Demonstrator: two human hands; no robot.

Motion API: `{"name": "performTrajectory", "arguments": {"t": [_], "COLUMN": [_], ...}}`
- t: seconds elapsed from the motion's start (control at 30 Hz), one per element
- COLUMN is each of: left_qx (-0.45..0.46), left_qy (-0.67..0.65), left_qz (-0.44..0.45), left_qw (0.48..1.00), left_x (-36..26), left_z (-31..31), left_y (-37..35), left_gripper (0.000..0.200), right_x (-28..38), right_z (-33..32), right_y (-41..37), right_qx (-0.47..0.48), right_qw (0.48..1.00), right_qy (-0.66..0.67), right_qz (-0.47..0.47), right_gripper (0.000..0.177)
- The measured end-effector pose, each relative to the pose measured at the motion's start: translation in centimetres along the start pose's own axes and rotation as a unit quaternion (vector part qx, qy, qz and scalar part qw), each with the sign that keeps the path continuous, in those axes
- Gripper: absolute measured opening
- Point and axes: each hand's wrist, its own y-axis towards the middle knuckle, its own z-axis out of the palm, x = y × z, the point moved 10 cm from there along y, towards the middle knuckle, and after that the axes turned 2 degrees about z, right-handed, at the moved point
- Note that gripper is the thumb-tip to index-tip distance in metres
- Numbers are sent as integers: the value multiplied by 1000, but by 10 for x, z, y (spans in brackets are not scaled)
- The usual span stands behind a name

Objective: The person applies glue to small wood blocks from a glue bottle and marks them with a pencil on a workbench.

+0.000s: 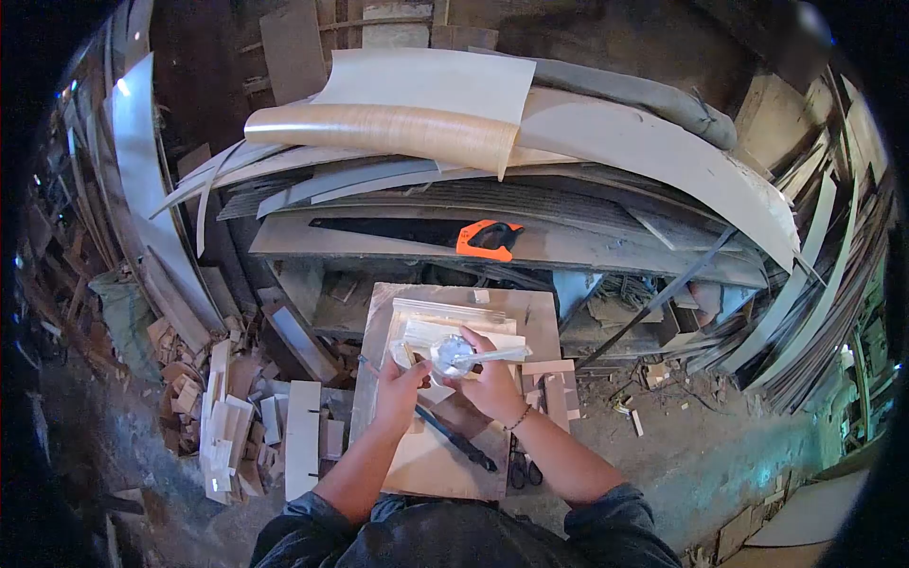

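Above a wooden work board (407, 464), my right hand (490, 386) is closed around a round, whitish, shiny object (451, 354) whose kind I cannot make out. A pale flat strip (497, 355) crosses it and sticks out to the right. Close beside it, my left hand (401, 388) pinches a small pale wooden piece (409, 356). Past the left fingers a thin dark tip pokes out. Pale wood strips (454, 314) lie on the board beyond both hands. Below them rests a dark, long-bladed tool (454, 437), lying diagonally.
A handsaw with an orange handle (489, 240) lies on the shelf (587, 248) ahead. Curved sheets (625, 142) and a rolled wood-grain sheet (379, 128) are stacked above. Scissors (524, 470) sit at the board's right edge. Wood offcuts (227, 426) pile up at left.
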Motion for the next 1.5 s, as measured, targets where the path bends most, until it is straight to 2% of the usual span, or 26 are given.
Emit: {"name": "performTrajectory", "arguments": {"t": [0.17, 0.27, 0.37, 0.5, 0.67, 0.77, 0.8, 0.87, 1.0, 1.1, 1.27, 1.5], "left_qx": [30, 22, 28, 39, 52, 76, 86, 89, 109, 133, 151, 160], "left_qy": [20, 48, 54, 28, 8, 53, 75, 96, 211, 299, 316, 326], "left_qz": [8, 18, -1, -23, -20, -32, -37, 2, 109, 223, 226, 202], "left_qw": [999, 998, 998, 999, 998, 995, 993, 991, 965, 918, 909, 909], "left_x": [4, -1, 1, 4, 7, 10, 9, -4, -13, -41, -42, -38], "left_z": [-8, -9, -12, -12, -18, -24, -23, -16, -11, 6, 13, 15], "left_y": [8, 7, 10, 7, 6, 5, 5, -1, 1, -9, -7, -7], "left_gripper": [24, 19, 20, 22, 22, 28, 30, 40, 65, 81, 82, 75], "right_x": [-11, 15, 29, 15, 15, 15, 24, 43, 40, 54, 73, 80], "right_z": [11, 5, -7, -2, -7, -13, -15, -19, -20, -23, -25, -37], "right_y": [-1, -2, -2, -2, -5, -4, -4, -4, 1, 3, 6, 2], "right_qx": [24, 24, -12, 14, -37, -82, -84, -88, -79, -81, -74, -120], "right_qw": [999, 999, 998, 999, 997, 995, 996, 983, 992, 993, 982, 977], "right_qy": [33, -12, -17, 40, 44, 51, -7, -124, -81, -83, -150, -153], "right_qz": [26, -25, -58, 17, 44, -3, -38, -104, -50, -35, -90, -86], "right_gripper": [87, 78, 59, 36, 30, 28, 28, 27, 21, 18, 17, 16]}}
